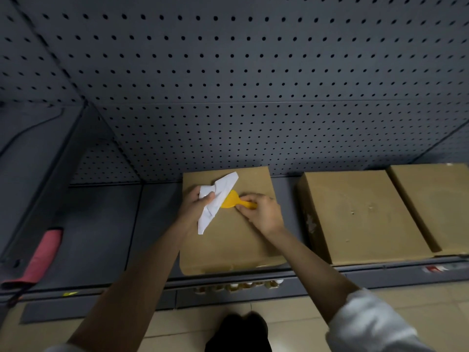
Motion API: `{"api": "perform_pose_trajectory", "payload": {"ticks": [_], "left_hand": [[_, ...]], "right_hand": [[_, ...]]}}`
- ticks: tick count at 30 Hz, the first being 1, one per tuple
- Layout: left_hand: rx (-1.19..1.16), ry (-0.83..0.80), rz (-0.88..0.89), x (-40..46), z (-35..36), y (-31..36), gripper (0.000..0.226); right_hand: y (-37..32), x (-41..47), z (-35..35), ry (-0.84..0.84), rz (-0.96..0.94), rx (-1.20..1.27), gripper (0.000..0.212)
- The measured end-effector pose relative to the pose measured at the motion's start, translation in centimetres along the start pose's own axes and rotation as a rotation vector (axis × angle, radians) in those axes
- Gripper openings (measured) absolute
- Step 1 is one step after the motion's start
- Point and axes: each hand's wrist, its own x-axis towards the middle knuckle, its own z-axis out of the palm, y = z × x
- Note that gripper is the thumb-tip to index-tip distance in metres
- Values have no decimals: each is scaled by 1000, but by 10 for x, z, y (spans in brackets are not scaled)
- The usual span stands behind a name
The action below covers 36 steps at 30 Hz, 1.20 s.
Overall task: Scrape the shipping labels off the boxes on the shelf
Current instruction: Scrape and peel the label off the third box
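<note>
A flat brown cardboard box (236, 240) lies on the dark grey shelf (101, 224). My left hand (194, 205) pinches a crumpled white shipping label (218, 199) that is lifted off the box top. My right hand (261, 212) grips the handle of a yellow plastic scraper (229, 200), whose blade lies under the raised label against the cardboard. Two more brown boxes stand to the right, one (360, 214) close by and another (436, 204) at the frame's edge; no label shows on their tops.
A grey pegboard wall (228, 85) backs the shelf. A rolled red cloth or umbrella (44, 252) lies at the shelf's left end. Small jars (238, 287) show on a lower shelf below the front edge. Tiled floor is underneath.
</note>
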Motion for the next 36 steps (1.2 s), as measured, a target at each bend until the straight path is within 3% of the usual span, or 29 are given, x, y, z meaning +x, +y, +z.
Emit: {"api": "perform_pose_trajectory", "payload": {"ticks": [5, 9, 15, 23, 26, 31, 36], "left_hand": [[1, 5, 64, -3, 0, -2, 6], [-28, 2, 62, -4, -2, -3, 19], [-81, 23, 57, -4, -5, -5, 19], [-112, 22, 73, -5, -9, -5, 36], [-178, 34, 51, -5, -11, -8, 18], [-209, 32, 50, -6, -10, -7, 22], [-252, -11, -3, -1, -14, -7, 12]], "right_hand": [[17, -4, -3, 13, -9, 1, 26], [6, 2, 2, -11, 2, 25, 26], [16, -2, -2, -23, 70, 121, 17], [-11, 12, 14, -63, 41, 79, 19], [1, 8, 7, -72, 55, 108, 19], [1, 4, 7, -91, 27, 65, 18], [-8, 7, 15, -125, 25, 89, 20]]}}
